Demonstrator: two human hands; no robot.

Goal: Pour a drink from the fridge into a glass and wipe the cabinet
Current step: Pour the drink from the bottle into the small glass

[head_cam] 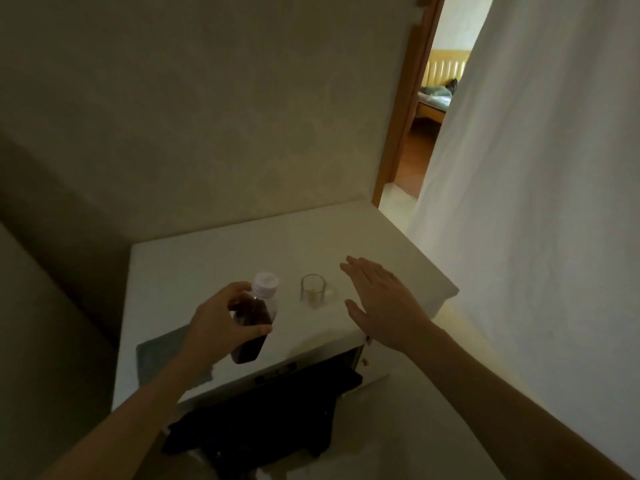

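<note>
My left hand grips a small bottle of dark drink with a white cap, held upright just above the white cabinet top. A small clear glass stands on the cabinet top to the right of the bottle; it looks nearly empty. My right hand hovers open, palm down, right of the glass and not touching it. A grey-green cloth lies flat on the cabinet top at the near left, partly under my left forearm.
Dark fabric hangs out of the open front below the cabinet top. A beige wall stands behind the cabinet. A white curtain hangs at the right. A doorway beyond it shows a bedroom.
</note>
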